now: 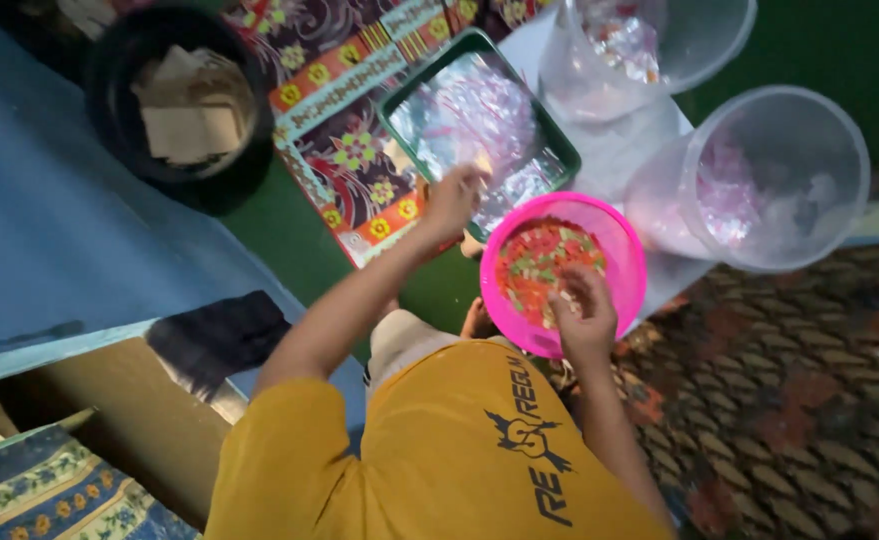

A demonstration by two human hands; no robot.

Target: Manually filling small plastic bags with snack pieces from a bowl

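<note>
Your right hand (584,305) is down in the pink bowl (619,245), fingers curled loosely among the small red, green and pale pieces (534,265) there; whether it has pinched any between the fingertips you cannot tell from this view. Your left hand (452,200) hovers at the near edge of the green tray (399,90), fingers drawn together on something small and pale, too blurred to name. The tray is lined with crinkled clear plastic bags (479,125).

The bowl sits on the floor just in front of your knees, touching the tray's near corner. The pieces look light, dry and loose, likely to scatter or crumble if squeezed, so a soft fingertip pinch or a shallow scoop suits them better than a fist. The bags look thin, slippery and limp; take one by its open edge.

Two clear tubs (809,230) holding more bags lie on their sides past the bowl, and a black bin (119,70) with brown paper scraps stands well apart to the left
</note>
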